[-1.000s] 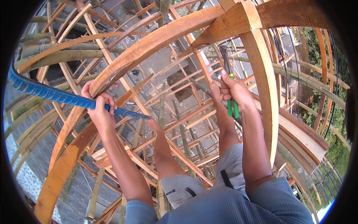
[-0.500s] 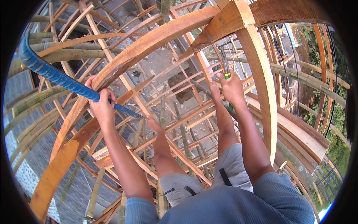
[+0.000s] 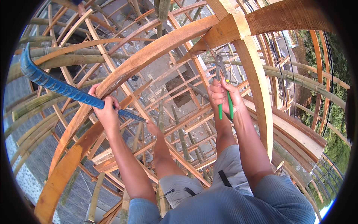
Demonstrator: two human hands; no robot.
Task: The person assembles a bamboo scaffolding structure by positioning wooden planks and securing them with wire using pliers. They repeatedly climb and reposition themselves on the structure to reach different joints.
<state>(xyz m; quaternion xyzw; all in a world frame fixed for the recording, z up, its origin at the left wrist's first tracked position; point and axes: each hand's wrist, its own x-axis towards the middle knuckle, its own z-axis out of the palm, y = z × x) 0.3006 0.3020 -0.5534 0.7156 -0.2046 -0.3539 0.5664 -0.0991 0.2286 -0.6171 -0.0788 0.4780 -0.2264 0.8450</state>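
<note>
My left hand [image 3: 107,109] is closed around the shaft of a blue pry bar [image 3: 61,84]. Its hooked end points up to the far left, and its thin tip reaches down past my wrist toward my foot. The fingers of that hand also lie against a curved timber beam [image 3: 149,52]. In my right hand [image 3: 225,93] is a pair of pliers [image 3: 220,67] with green handles; the metal jaws point away from me, near the beam joint. Both handles show below my fingers.
An upright curved timber [image 3: 259,97] stands just right of my right arm. Below me is an open lattice of wooden battens [image 3: 186,123] and bamboo poles [image 3: 41,104], with the ground far beneath. Stacked planks [image 3: 294,134] and hanging cables [image 3: 326,74] lie at the right.
The pliers have turned in my right hand, so their jaws and both green handles now show plainly. My left hand and the pry bar have shifted slightly right and down.
</note>
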